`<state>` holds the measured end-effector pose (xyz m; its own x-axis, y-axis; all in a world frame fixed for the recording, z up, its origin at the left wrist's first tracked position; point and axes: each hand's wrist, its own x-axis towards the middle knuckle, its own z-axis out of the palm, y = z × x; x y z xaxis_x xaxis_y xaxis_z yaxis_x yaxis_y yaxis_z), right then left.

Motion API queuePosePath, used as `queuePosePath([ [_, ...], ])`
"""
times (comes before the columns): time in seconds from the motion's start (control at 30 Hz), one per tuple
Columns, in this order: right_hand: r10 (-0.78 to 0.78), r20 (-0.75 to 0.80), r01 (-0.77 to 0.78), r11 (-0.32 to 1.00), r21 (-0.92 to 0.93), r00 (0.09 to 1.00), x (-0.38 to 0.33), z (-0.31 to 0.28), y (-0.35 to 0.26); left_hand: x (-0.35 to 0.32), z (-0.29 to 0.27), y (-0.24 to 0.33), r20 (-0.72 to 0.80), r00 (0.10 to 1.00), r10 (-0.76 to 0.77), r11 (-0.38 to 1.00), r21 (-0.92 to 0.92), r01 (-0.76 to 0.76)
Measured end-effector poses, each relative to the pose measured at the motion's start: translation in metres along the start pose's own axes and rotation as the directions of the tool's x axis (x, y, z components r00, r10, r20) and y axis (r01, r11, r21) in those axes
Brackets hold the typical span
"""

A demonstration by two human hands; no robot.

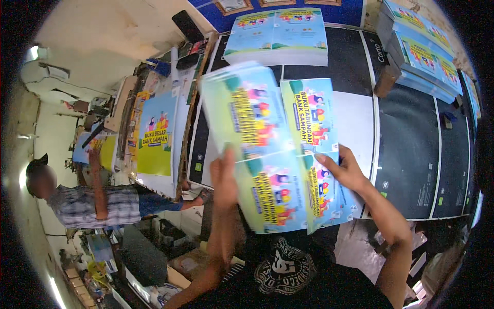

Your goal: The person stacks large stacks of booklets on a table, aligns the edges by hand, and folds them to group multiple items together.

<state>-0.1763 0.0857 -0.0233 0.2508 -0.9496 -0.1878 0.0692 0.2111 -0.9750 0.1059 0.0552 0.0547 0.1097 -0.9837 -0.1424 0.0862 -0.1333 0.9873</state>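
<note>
The dark worktop (411,149) carried everything, with a white sheet (355,118) spread over its middle and piles of printed covers at 12 o'clock (278,38) and at 1 o'clock (422,56). Over that sheet you held a stack of colourful printed sheets (267,149), each bearing four covers, lifted off the worktop and fanned; its long axis ran from 11 o'clock down to 5 o'clock, the top edge blurred. Your left hand (224,180) lay against the stack's left edge at about 9 o'clock from its centre, fingers straight and pressed together, flat along the paper. Your right hand (347,172) sat at about 3 o'clock, its fingers pinching the right-hand leaves, thumb on top and the rest hidden beneath. Both hands touched the stack, so neither was nearer; the stack lay between them, to the right of your left fingers and to the left of your right ones. At 9 o'clock, well apart, another person (98,203) stood beside a yellow-green poster (154,136).
</note>
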Motion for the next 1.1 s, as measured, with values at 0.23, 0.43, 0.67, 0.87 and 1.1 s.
queuePosePath([
  [0.23, -0.208, -0.013, 0.189, 0.913, -0.361, 0.978, -0.002, -0.005, 0.002, -0.004, -0.023, -0.009, 0.089, 0.869, 0.488, 0.673, 0.596, -0.439],
  [0.43, -0.164, -0.069, 0.167, 0.985, 0.038, 0.984, -0.002, 0.005, 0.011, -0.014, 0.057, -0.027, 0.154, 0.964, 0.218, 0.956, 0.167, -0.243],
  [0.67, -0.115, -0.037, 0.115, 0.993, 0.001, 0.993, -0.002, 0.001, 0.001, -0.004, 0.031, -0.006, 0.015, 0.978, 0.208, 0.937, 0.285, -0.204],
  [0.87, -0.377, -0.396, 0.35, 0.926, -0.141, 0.837, 0.002, 0.016, -0.002, -0.01, 0.029, 0.059, -0.269, 0.954, 0.13, 0.958, -0.214, -0.191],
  [1.1, -0.313, -0.114, 0.303, 0.948, -0.095, 0.943, 0.0, 0.004, 0.013, -0.019, 0.045, -0.008, 0.121, 0.993, -0.011, 0.99, 0.141, -0.006],
])
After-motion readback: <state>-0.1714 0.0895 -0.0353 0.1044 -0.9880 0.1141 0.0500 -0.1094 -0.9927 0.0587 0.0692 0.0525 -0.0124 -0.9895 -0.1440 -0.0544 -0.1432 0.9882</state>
